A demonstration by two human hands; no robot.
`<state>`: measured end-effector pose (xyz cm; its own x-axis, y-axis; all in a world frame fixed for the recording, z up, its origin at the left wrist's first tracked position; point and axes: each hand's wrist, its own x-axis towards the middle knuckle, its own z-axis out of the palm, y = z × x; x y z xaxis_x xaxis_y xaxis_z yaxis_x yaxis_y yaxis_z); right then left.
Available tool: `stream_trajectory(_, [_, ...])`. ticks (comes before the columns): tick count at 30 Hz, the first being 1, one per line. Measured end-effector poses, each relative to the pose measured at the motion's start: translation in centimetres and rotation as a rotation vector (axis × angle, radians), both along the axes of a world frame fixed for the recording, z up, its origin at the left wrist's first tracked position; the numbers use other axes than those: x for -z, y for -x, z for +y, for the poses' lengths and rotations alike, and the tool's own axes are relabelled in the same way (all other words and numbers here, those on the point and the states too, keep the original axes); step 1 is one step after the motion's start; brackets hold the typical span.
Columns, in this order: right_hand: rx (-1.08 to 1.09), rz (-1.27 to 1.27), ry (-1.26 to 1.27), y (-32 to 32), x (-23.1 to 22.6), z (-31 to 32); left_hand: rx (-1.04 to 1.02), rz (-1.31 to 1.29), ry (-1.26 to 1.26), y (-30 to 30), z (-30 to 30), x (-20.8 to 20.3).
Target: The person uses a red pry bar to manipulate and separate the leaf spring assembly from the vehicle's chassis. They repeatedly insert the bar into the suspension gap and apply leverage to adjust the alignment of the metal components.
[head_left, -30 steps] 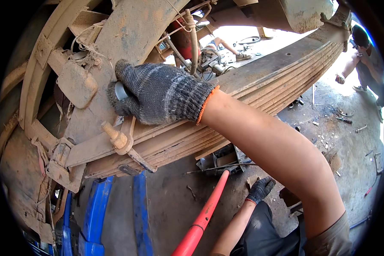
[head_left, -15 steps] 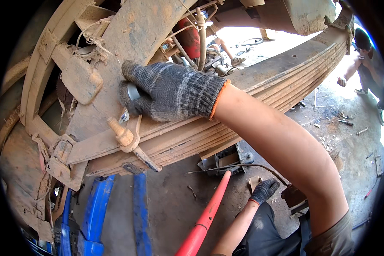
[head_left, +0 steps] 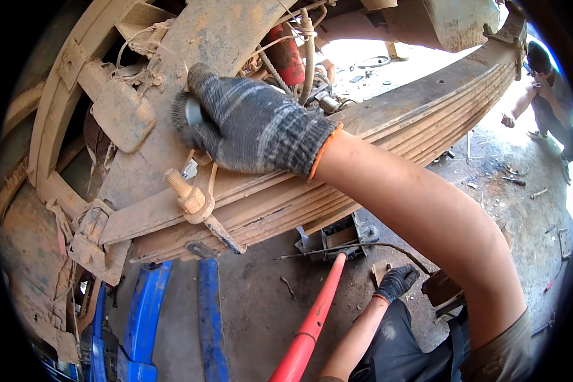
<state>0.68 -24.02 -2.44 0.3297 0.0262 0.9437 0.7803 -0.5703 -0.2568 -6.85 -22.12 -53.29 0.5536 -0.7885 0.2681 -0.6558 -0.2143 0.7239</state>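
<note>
My right hand [head_left: 248, 124], in a grey knitted glove with an orange cuff, reaches over the rusty leaf spring stack [head_left: 280, 197]. Its thumb and fingers close around a silver, round-ended metal piece [head_left: 193, 113]; the piece's lower part is hidden by the glove. Just below the hand, a threaded bolt with a nut [head_left: 194, 200] stands up from the spring. Low in the view, my left hand [head_left: 396, 282], in a dark glove, is above my knee with fingers extended beside a small tan block [head_left: 380, 271]. I see nothing held in it.
A red bar [head_left: 318, 312] slants up toward a dark metal unit [head_left: 337, 239] under the spring. Blue stands [head_left: 143, 318] rise at lower left. A dusty curved metal frame [head_left: 48, 127] fills the left. Another person [head_left: 547, 95] squats at far right, near scattered tools on the floor.
My right hand has tilted and shifted slightly, its wrist lower and its fingertips higher, still around the silver piece. My left hand stays in about the same place.
</note>
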Motion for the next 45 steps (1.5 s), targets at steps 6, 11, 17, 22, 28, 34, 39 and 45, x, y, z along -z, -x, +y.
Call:
stream_trajectory(6, [-0.085,0.072,0.104,0.7,0.4,-0.9,0.127,0.003,-0.062,-0.5,-0.6,1.6])
stream_trajectory(11, [-0.019,0.16,0.248,1.6,1.0,-1.8,0.093,-0.119,0.024,-0.3,-0.8,3.1])
stream_trajectory(17, [0.016,-0.002,0.027,0.7,-0.3,0.2,0.114,-0.272,0.059,-2.4,-0.2,8.0])
stream_trajectory(22, [0.003,0.227,0.16,0.8,1.0,-2.0,0.108,-0.173,0.058,0.3,-1.3,3.2])
stream_trajectory(28, [-0.071,0.218,0.262,1.1,1.2,-2.8,0.062,-0.038,0.015,0.1,-0.3,0.6])
stream_trajectory(34, [0.044,0.199,0.084,0.9,-0.3,0.3,0.102,-0.188,-0.024,-2.6,-0.9,6.7])
stream_trajectory(39, [0.113,0.102,0.094,0.3,0.8,-1.6,0.089,-0.011,-0.077,-0.3,-0.7,3.0])
stream_trajectory(45, [0.013,0.076,0.205,0.9,0.6,-1.2,0.094,-0.111,-0.056,-1.1,-0.4,2.2])
